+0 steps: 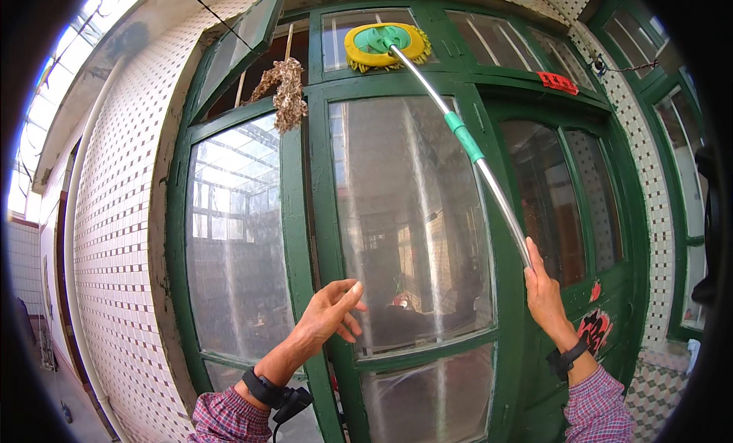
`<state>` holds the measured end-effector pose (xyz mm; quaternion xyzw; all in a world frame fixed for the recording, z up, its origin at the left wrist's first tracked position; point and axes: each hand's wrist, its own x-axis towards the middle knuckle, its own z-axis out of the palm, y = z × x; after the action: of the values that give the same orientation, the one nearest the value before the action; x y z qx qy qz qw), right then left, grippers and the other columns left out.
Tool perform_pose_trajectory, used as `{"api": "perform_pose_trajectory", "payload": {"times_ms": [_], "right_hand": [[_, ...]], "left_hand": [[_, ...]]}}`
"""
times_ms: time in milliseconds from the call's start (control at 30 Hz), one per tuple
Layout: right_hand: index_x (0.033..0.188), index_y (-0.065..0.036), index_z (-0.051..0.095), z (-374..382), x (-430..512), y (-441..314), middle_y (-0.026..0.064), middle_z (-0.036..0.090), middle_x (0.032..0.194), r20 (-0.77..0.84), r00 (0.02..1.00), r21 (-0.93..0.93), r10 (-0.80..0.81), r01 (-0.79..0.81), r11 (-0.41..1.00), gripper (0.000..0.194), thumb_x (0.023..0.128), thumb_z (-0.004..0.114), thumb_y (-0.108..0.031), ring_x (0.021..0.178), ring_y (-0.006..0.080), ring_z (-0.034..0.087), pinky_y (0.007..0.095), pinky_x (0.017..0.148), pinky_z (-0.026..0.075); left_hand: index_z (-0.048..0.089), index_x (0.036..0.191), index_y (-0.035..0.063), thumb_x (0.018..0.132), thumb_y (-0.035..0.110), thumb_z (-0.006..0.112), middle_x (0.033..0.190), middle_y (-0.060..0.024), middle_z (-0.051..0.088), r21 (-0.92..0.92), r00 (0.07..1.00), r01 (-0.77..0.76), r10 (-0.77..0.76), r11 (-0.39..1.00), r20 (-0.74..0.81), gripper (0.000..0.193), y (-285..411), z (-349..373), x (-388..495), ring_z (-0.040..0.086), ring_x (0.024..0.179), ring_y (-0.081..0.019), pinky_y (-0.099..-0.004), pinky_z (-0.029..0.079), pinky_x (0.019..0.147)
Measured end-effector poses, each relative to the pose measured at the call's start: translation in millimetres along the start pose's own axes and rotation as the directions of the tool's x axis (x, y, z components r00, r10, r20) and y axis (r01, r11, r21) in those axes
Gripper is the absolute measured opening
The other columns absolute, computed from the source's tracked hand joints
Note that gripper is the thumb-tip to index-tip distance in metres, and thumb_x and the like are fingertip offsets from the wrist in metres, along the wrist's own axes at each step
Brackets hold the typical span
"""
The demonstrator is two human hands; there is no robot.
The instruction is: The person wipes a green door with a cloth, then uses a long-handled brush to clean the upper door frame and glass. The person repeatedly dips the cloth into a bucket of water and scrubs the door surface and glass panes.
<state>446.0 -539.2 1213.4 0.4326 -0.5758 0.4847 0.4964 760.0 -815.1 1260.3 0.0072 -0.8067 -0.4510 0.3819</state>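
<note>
My right hand (543, 297) grips the lower part of a metal mop pole (504, 205) with a green plastic collar (464, 137). At the pole's upper end, a yellow and green mop head (381, 44) with chenille strands is at an upper glass pane of the green window frame. My left hand (335, 311) is raised in front of the window, fingers apart and holding nothing. Between the hands lies a tall, streaked glass pane (412, 225). A rag-like bundle (289, 93) on a wooden stick (290, 41) hangs at the opening in the upper left.
An upper casement (237, 53) stands swung outward at the left. A green door (572, 317) with a red paper strip (558, 82) above it is on the right. A tiled wall (114, 214) and a white pipe (73, 237) run along the left.
</note>
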Motion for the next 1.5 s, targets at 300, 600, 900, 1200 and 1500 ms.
{"api": "perform_pose_trajectory", "payload": {"times_ms": [300, 600, 900, 1200, 1500], "right_hand": [[0.164, -0.028, 0.026, 7, 21, -4, 0.0267, 0.067, 0.101, 0.089, 0.980, 0.078, 0.178, -0.185, 0.980, 0.059, 0.109, 0.046, -0.018, 0.071, 0.0433, 0.064, 0.0420, 0.067, 0.050], [0.165, -0.024, 0.025, 26, -9, 4, 0.0242, 0.058, 0.139, 0.040, 0.995, 0.148, 0.092, -0.097, 0.984, 0.060, 0.109, 0.045, -0.016, 0.086, 0.0466, 0.067, 0.0417, 0.076, 0.053], [0.163, -0.018, 0.029, 47, -11, 23, 0.0157, 0.048, 0.157, 0.055, 0.992, 0.233, 0.110, -0.120, 0.965, 0.053, 0.111, 0.038, -0.017, 0.115, 0.0397, 0.060, 0.0415, 0.092, 0.052], [0.164, -0.034, 0.030, 80, -23, 46, -0.0049, 0.039, 0.071, 0.223, 0.924, 0.452, 0.312, -0.381, 0.806, 0.051, 0.113, 0.038, -0.036, 0.049, 0.0023, 0.030, 0.0196, 0.038, 0.028], [0.099, -0.011, 0.052, 137, -23, 186, -0.0031, 0.039, 0.067, 0.463, 0.828, 0.518, 0.317, -0.543, 0.661, 0.036, 0.112, 0.042, -0.044, 0.047, 0.0053, 0.036, 0.0225, 0.042, 0.031]], "left_hand": [[0.033, 0.150, -0.0130, 0.099, 0.079, 0.028, 0.145, -0.0311, 0.046, -0.566, 0.894, -0.448, 0.366, 0.692, -0.260, 0.106, 152, -81, 98, 0.055, 0.131, -0.0413, -0.0521, 0.051, 0.108], [0.059, 0.099, 0.0084, 0.109, 0.030, 0.056, 0.070, 0.0041, 0.047, -0.153, 0.837, -0.520, 0.465, 0.840, -0.290, 0.024, 156, -28, 60, 0.056, 0.066, -0.0105, -0.0325, 0.053, 0.075], [0.062, 0.115, 0.0039, 0.109, 0.026, 0.055, 0.084, -0.0001, 0.060, -0.280, 0.846, -0.441, 0.291, 0.853, -0.447, 0.023, 53, -19, -77, 0.054, 0.069, -0.0105, -0.0305, 0.052, 0.072], [0.061, 0.107, 0.0079, 0.108, 0.024, 0.056, 0.070, 0.0018, 0.051, -0.288, 0.608, -0.366, -0.006, 0.885, -0.794, 0.017, -63, -66, -247, 0.051, 0.063, -0.0133, -0.0329, 0.052, 0.070], [0.061, 0.107, 0.0057, 0.108, 0.023, 0.057, 0.069, 0.0038, 0.043, -0.179, 0.262, -0.223, -0.118, 0.958, -0.958, 0.018, -89, -57, -463, 0.050, 0.064, -0.0107, -0.0296, 0.049, 0.070]]}}
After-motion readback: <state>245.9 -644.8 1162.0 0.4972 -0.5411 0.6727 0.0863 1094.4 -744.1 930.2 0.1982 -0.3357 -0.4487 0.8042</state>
